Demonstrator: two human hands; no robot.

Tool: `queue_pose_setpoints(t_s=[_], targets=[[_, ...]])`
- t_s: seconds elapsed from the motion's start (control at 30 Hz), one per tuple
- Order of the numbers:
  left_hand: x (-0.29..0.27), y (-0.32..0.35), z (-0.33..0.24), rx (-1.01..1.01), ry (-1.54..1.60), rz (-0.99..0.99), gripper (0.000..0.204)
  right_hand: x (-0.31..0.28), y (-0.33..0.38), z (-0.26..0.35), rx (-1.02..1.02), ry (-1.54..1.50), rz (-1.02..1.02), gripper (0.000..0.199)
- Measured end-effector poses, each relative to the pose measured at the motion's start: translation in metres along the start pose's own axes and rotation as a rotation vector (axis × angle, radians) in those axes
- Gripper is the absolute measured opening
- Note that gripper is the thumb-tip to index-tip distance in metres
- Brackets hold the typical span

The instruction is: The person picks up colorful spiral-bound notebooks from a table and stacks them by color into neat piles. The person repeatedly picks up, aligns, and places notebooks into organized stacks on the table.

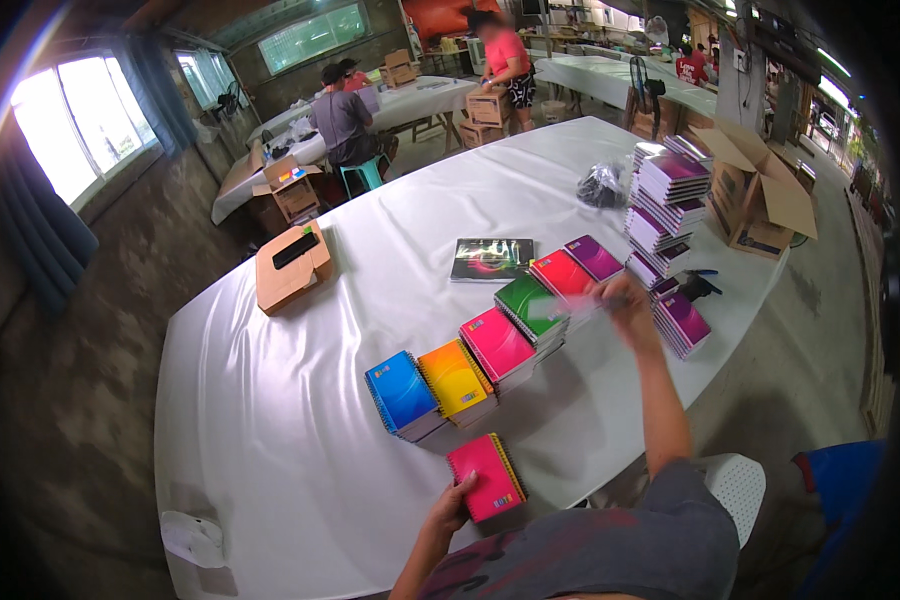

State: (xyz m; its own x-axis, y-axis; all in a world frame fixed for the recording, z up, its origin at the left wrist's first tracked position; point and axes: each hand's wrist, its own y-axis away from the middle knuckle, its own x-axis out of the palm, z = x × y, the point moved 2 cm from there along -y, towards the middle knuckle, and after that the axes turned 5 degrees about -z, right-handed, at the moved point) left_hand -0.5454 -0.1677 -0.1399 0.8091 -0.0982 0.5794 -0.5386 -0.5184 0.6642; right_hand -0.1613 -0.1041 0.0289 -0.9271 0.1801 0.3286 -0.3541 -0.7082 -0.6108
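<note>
My left hand [451,505] grips the left edge of a pink spiral notebook [487,475] near the table's front edge, with a yellow-edged notebook showing beneath it. My right hand [625,303], closed and blurred by motion, is above the right end of a diagonal row of spiral notebook stacks. A pale, smeared thing [562,307] sticks out from its fingers across the green stack [523,297]; its kind is unclear. From left to right the row also has blue [403,392], orange-yellow [455,380], pink [497,338], red [558,270] and purple [592,257] stacks.
Tall piles of purple notebooks [670,215] stand at the right, beside an open carton [755,190]. A dark shrink-wrapped pack [492,258] lies behind the row. A phone [295,249] rests on flattened cardboard [280,285]. Other people work at farther tables.
</note>
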Motion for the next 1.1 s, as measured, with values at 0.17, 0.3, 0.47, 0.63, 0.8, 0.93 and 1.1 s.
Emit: queue_pose_setpoints(t_s=[0.17, 0.3, 0.47, 0.63, 0.8, 0.93, 1.1], targets=[[-0.007, 0.002, 0.009, -0.066, 0.033, 0.281, 0.058, 0.108, 0.107, -0.03, 0.454, -0.142, 0.828, 0.018], [0.006, 0.022, 0.009, -0.002, 0.0, 0.204, 0.063, 0.122, 0.168, -0.05, 0.464, 0.217, 0.771, 0.025], [0.023, 0.026, -0.002, 0.363, -0.107, 0.107, 0.058, 0.124, 0.186, -0.038, 0.885, -0.145, 0.177, 0.074], [0.028, 0.024, -0.037, 0.595, -0.371, 0.195, 0.073, 0.141, 0.191, -0.019, 0.689, 0.093, 0.382, 0.103], [-0.008, -0.02, -0.014, 1.027, -0.64, 0.243, 0.093, 0.129, 0.212, -0.053, 0.551, 0.321, 0.532, 0.093], [0.022, 0.0, -0.003, 1.063, -0.68, -0.124, 0.095, 0.119, 0.257, -0.116, 0.377, 0.517, 0.432, 0.087], [0.01, -0.008, -0.012, 1.0, -0.605, -0.195, 0.077, 0.119, 0.251, -0.104, 0.746, 0.377, 0.333, 0.094]])
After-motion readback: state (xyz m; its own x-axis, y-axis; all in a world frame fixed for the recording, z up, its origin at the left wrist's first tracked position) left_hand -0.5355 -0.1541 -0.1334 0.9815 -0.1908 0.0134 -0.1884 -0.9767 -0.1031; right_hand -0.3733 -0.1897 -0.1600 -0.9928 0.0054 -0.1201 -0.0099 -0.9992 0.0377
